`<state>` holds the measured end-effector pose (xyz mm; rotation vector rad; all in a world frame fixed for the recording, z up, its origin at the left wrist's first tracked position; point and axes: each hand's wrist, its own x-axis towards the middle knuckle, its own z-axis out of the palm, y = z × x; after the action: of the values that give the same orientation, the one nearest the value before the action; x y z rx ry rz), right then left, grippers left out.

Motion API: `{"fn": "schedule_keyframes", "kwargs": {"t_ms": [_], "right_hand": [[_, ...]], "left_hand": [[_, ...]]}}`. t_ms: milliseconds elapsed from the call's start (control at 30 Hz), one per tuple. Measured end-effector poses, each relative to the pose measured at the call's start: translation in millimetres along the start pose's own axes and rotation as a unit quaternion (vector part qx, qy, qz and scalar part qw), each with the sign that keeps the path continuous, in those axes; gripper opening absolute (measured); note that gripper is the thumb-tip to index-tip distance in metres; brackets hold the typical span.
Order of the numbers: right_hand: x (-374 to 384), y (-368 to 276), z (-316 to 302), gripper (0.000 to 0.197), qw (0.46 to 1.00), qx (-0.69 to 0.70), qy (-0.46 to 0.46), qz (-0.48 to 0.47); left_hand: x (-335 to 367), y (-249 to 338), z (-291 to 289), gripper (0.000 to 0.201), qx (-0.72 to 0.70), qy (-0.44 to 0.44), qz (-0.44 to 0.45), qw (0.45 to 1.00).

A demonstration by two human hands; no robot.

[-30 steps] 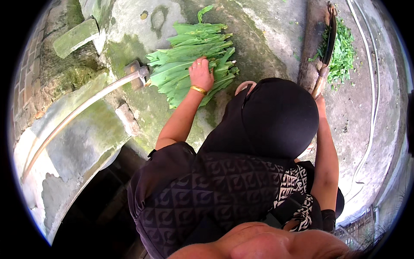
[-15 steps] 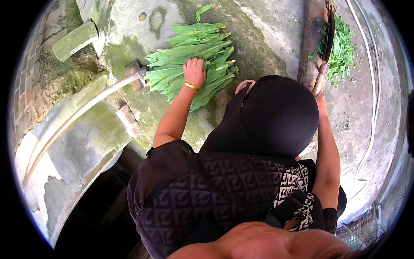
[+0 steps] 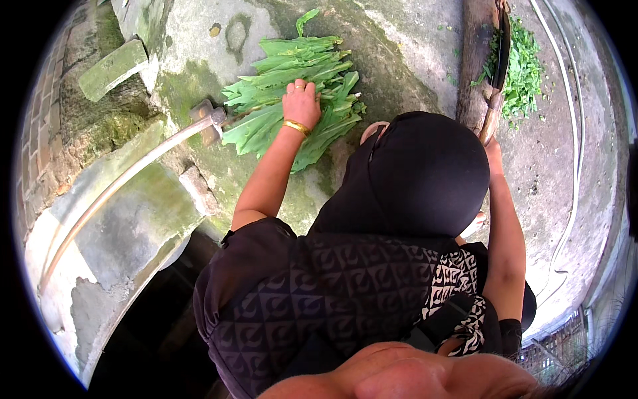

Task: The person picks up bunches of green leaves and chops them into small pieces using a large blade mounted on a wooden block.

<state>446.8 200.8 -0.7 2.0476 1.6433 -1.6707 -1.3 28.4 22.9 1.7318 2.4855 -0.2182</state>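
Observation:
A pile of long green leaves [image 3: 286,66] lies on the stone ground, left of my knees. My left hand [image 3: 302,105], with a ring and a gold bangle, is on the pile, its fingers curled round some leaves. My right hand [image 3: 492,151], mostly hidden beside my knee, grips the wooden handle of a large knife [image 3: 504,56]. Its dark blade points away from me, over the right edge of a wooden board [image 3: 474,73]. Chopped greens [image 3: 524,73] lie heaped to the right of the blade.
A long-handled tool [image 3: 126,169] with a metal head rests at the left, its head close to the leaves. A loose brick [image 3: 114,70] and a stone [image 3: 198,189] lie on the left. Pale hoses [image 3: 575,133] run along the ground at the right.
My left hand's fingers have curled in more tightly on the leaves, and the leaves beneath it have shifted slightly. My right hand and the knife have kept nearly the same place.

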Motion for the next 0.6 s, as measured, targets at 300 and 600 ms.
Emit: {"fn": "schedule_keyframes", "kwargs": {"t_ms": [300,600], "right_hand": [[1.1,6.1,2.8,0.026,1.000,0.011,-0.001,-0.004],[2.7,12.8,2.6,0.032,1.000,-0.013,0.016,-0.011]], "left_hand": [[-15.6,51.5,22.9,0.032,-0.024,-0.007,0.056,0.998],[-38.0,44.1,2.7,0.122,-0.074,-0.155,-0.019,0.985]]}}
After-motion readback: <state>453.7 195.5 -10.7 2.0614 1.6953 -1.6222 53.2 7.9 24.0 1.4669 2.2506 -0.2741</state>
